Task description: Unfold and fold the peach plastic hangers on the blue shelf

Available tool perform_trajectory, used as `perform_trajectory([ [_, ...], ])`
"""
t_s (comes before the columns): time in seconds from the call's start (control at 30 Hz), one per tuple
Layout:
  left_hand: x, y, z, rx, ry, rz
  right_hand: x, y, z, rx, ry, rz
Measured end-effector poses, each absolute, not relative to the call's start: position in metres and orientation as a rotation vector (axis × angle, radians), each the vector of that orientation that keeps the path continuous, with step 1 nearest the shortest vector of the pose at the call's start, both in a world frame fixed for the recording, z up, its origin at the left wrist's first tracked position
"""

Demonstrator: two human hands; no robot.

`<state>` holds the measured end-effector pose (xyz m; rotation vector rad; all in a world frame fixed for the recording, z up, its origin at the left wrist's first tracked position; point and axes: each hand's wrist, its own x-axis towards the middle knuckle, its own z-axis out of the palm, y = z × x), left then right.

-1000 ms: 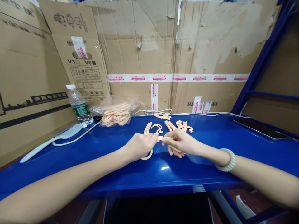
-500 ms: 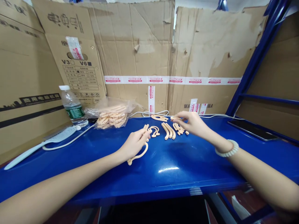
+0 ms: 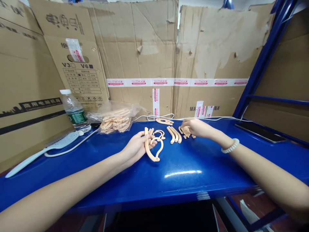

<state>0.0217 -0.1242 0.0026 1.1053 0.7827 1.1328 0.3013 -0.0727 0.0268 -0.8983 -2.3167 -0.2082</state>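
Observation:
My left hand (image 3: 135,146) is closed on a beige plastic hanger arm (image 3: 149,150), held tilted above the table. A slim hook (image 3: 161,149) joins its lower end and curves up beside my fingers. Over at the right, my right hand (image 3: 196,127) bends down to a small heap of beige connector pieces (image 3: 185,131). Its fingertips are together among them, and whatever they pinch is hidden. Between the hands lie several curved hanger arms (image 3: 175,135) side by side. Loose hooks (image 3: 159,133) rest just behind the held piece.
Further back are flat beige pieces (image 3: 164,121) and a white cable (image 3: 205,118). A clear bag of beige parts (image 3: 116,120), a water bottle (image 3: 75,111) and a pale hairbrush (image 3: 58,141) stand or lie left. A dark phone (image 3: 259,132) lies right. Cardboard (image 3: 142,58) walls the blue table (image 3: 135,187).
My left hand has turned, bringing the hanger arm and hook up into view. My right hand has moved from above the heap down into the small pieces.

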Motion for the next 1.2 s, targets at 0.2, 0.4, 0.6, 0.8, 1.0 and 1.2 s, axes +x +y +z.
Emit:
perform_trajectory([
  [0.2,0.027,-0.133,0.008,1.022,0.752,1.227,0.248,-0.131,0.029,-0.426,-2.550,-0.400],
  [0.4,0.028,-0.138,0.008,1.008,0.738,1.224,0.227,-0.143,0.003,-0.329,-2.649,-0.641],
  [0.6,0.024,-0.136,0.002,1.280,0.852,1.325,0.231,-0.136,0.004,-0.410,-2.613,-0.560],
  [0.8,0.011,-0.133,0.004,2.639,0.967,1.457,0.236,-0.134,0.006,-0.588,-2.493,-0.444],
  [1.0,0.013,-0.140,0.001,3.247,0.813,0.882,0.230,-0.140,0.003,-0.538,-2.485,-0.543],
  [1.2,0.012,-0.140,0.000,3.267,0.742,0.807,0.227,-0.143,0.003,-0.494,-2.487,-0.416],
])
